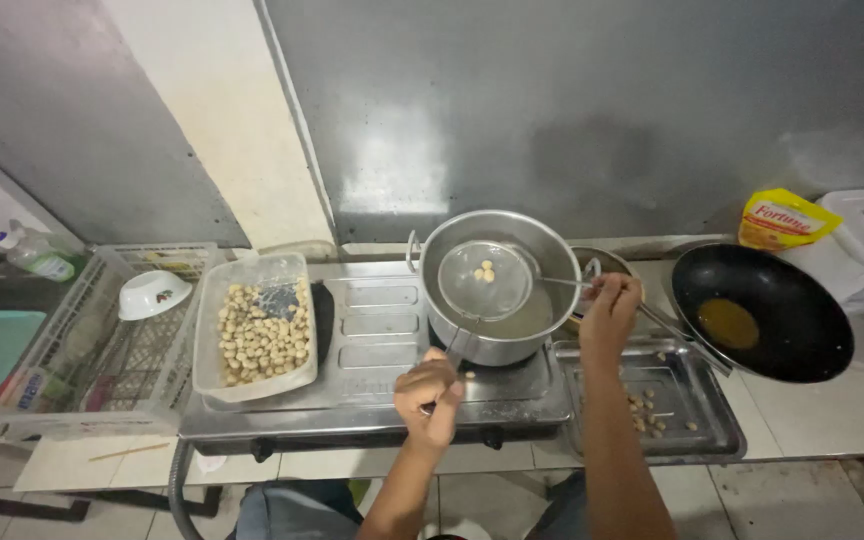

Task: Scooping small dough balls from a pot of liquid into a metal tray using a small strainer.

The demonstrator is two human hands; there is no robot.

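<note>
My left hand (430,400) gripped the wire skimmer (484,280) handle, 3 balls resting level over the steel pot (497,285); my right hand (609,312) pinched a thin utensil, so I judged slow draining best.

Stove top between the clear tub (214,385) of pale balls and the steel pot (542,335): open steel, a hand passes. Right of pot, tight: metal tray (727,435) and black wok (802,330) crowd close. Left flank blocked by white crate (72,335).
</note>
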